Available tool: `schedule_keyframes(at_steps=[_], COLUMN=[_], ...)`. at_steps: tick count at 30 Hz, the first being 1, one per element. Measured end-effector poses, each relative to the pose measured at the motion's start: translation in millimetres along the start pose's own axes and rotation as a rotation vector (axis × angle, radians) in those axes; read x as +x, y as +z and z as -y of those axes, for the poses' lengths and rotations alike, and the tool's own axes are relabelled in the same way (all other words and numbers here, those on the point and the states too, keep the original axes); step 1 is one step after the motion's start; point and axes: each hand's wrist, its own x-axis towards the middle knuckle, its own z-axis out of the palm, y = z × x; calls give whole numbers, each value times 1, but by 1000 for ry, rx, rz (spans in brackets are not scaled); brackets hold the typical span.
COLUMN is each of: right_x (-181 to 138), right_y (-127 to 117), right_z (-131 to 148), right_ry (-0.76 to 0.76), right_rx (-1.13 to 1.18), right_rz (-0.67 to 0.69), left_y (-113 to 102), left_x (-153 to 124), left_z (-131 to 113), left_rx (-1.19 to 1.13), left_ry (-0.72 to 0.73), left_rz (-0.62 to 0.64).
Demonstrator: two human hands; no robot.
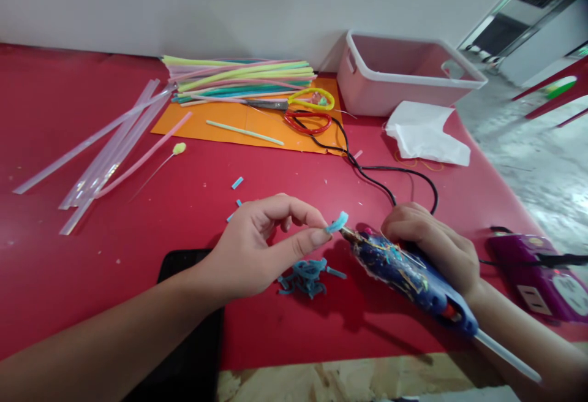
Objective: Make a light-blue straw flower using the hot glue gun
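My left hand (271, 249) pinches a blue strip (338, 222) above the bench (257, 328) toward its near edge, right hand (434, 246) wrapped round the glue gun (408, 280); should the strip slip, the likely-hot nozzle (348, 234) could burn my fingertips (320, 238).

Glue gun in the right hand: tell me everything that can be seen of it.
The glue gun has a blue, plastic-looking body, messy with stringy, dried-looking residue towards the front. Its metallic-looking nozzle points towards the pale blue strip pinched in the left hand; whether they touch is unclear. A whitish, translucent glue stick juts from the rear, near an opening showing something red. The right hand grips it above the red table, hiding the trigger area.
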Motion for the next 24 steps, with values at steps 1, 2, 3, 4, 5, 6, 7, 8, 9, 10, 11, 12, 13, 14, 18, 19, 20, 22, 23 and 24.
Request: schedule_keyframes(at_steps=[1,2,3,4,5,6,7,8,9,10,11,12,13,14,18,19,20,22,23,24], right_x=[0,1,1,2,2,2,3,3,3,3,3,2,1,0,-5,-6,-7,-6,-5,-4], right_y=[0,-1,-1,-1,-1,-1,-2,-2,-2,-2,-2,-1,-1,-1,0,0,-1,-2,-3,-4], right_z=[0,1,1,1,2,2,2,3,3,3,4,4,4,4,2,0,-2,-8,-11,-15], right_ry=[4,11,17,22,25,26,27,33,39,48,59,70,84,95,168,205,241,274,261,250], right_rx=[-1,-5,-10,-15,-20,-24,-25,-25,-24,-21,-15,-7,5,18,-88,-161,-238,-362,-403,-436], right_rz=[0,-1,-3,-7,-11,-18,-24,-28,-32,-38,-41,-43,-45,-44,-70,-73,-68,-19,19,62], left_y=[0,0,1,1,1,0,0,0,0,0,0,0,0,0,0,0,0,1,1,1], left_x=[0,1,1,1,1,1,1,1,1,1,1,1,1,2,1,1,1,0,0,1], left_z=[0,1,1,1,1,1,1,1,1,1,1,1,1,1,-1,-1,-1,1,2,3], left_rx=[8,19,28,35,42,48,55,61,66,71,75,78,81,86,95,110,137,238,306,375], left_ry=[8,19,28,35,38,38,41,49,59,71,79,85,88,88,87,104,140,257,329,398], left_rz=[-6,-11,-15,-16,-16,-14,-12,-10,-7,-4,-2,-1,-4,-6,1,3,1,-8,-9,-8])
